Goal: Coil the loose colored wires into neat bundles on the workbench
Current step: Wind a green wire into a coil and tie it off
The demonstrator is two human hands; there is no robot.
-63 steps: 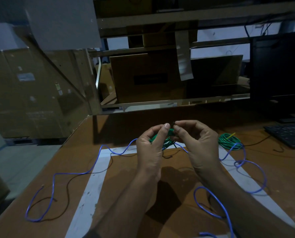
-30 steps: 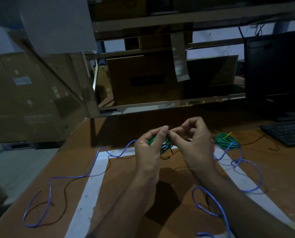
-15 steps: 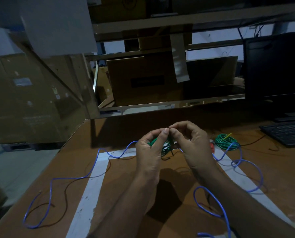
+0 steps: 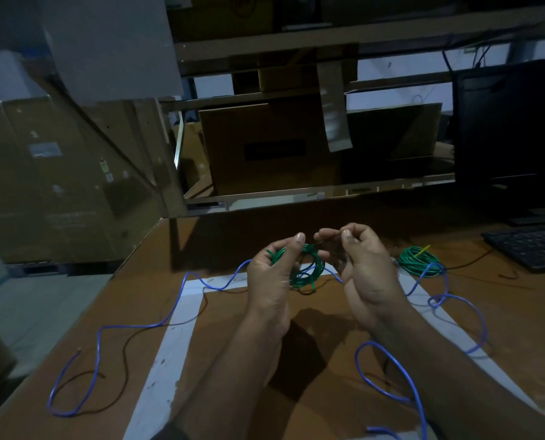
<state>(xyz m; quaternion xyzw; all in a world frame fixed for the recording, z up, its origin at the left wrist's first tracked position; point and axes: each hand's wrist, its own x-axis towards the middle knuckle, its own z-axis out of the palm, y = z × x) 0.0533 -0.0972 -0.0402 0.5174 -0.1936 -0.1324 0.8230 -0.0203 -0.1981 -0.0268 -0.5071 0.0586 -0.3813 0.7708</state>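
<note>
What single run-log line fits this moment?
left hand: holds green coil | right hand: pinches its end | blue wire: loose on bench | second green coil: on bench

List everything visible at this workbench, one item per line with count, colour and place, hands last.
green wire coil in hand: 1, green, held above the middle of the bench
green wire bundle: 1, green with a yellow end sticking up, lying on the bench to the right, near the keyboard
blue wire: loose blue strands, count unclear, sprawled across the bench from left to right
white tape lines: white, marked on the bench surface
workbench: 1, brown
keyboard: 1, black, far right
monitor: 1, black, behind the keyboard
cardboard boxes: several, brown, on the shelf and at left
left hand: 1, grips the green coil
right hand: 1, pinches a wire end beside the coil
</note>
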